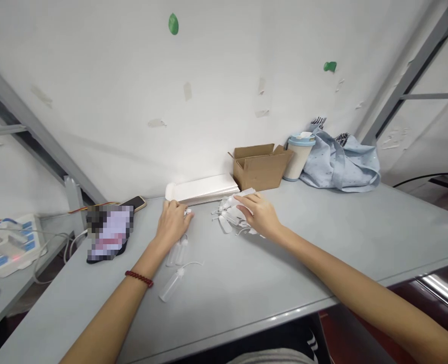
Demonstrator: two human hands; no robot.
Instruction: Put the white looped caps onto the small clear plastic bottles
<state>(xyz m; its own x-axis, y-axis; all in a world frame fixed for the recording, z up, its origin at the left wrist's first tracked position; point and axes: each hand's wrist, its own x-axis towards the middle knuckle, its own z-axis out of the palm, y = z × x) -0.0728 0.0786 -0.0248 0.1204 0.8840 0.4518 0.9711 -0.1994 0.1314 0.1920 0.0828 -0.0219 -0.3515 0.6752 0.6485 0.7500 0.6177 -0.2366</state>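
My left hand (pixel 173 222) is closed, fingers curled down near the white stack. A small white plastic piece (pixel 188 212) shows between its thumb and fingers; most of it is hidden. Just below that hand lie two clear plastic squeeze bottles (pixel 177 253) side by side. Another clear bottle (pixel 173 284), with a thin curved tube at its top, rests nearer the front edge. To the right, my right hand (pixel 262 215) reaches over a heap of similar small bottles (pixel 227 217), its thumb and fingers apart and touching the heap.
Behind the hands lies a stack of flat white boxes or cards (pixel 201 189). An open cardboard box (pixel 264 169), a lidded cup (pixel 299 157) and a light blue cloth bag (pixel 340 164) stand along the wall. Leftward are a phone (pixel 135 203) and a power strip (pixel 19 245) with cables.
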